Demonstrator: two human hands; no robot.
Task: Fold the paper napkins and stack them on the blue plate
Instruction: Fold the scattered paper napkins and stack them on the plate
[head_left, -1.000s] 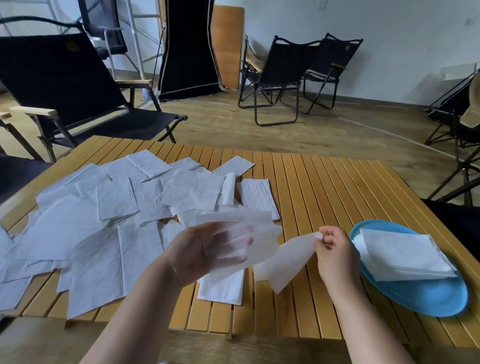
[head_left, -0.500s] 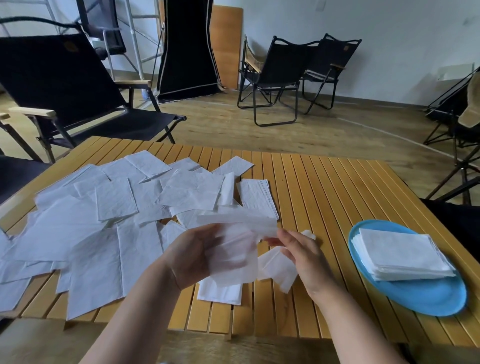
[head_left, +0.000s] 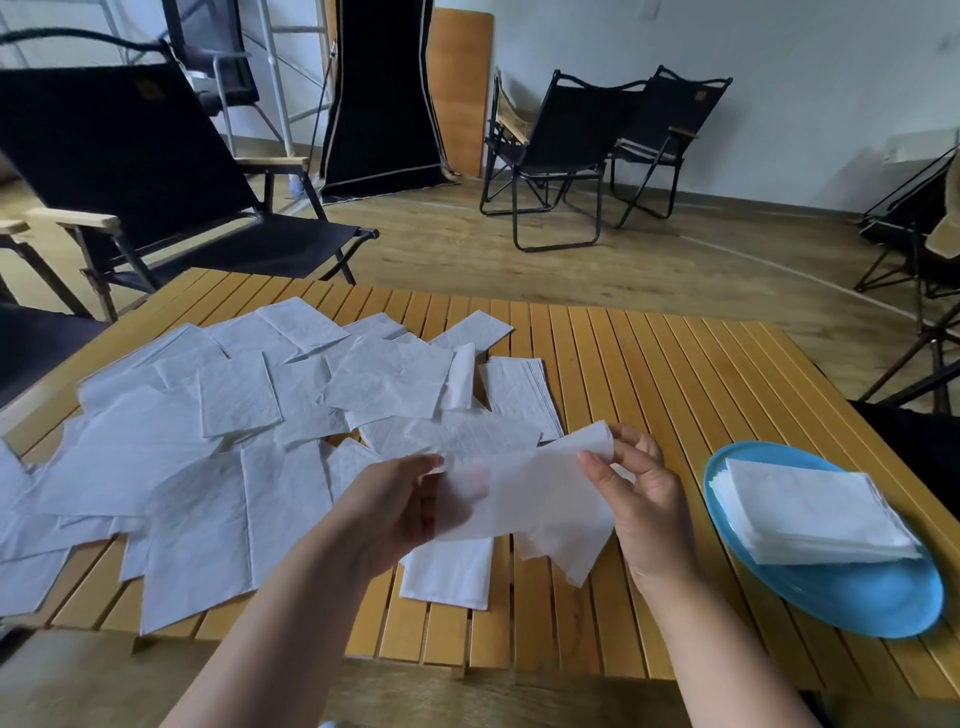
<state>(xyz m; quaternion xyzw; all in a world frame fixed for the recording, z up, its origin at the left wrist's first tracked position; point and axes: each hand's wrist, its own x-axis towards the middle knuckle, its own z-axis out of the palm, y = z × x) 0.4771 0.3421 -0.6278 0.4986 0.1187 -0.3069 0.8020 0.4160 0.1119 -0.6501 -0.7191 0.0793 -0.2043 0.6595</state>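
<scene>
Both hands hold one thin white napkin in the air above the table's front middle. My left hand pinches its left end; my right hand pinches its upper right corner between thumb and fingers. A lower flap of the napkin hangs down between the hands. Several unfolded white napkins lie scattered over the left half of the table. At the right front, the blue plate carries a neat stack of folded napkins.
The slatted wooden table is bare in its right middle and far right part. Black folding chairs stand around: one close at the back left, two farther off by the wall, another at the right edge.
The hands first came together, folding the napkin over. Now my right hand has moved right and up again, and the napkin is stretched between both hands.
</scene>
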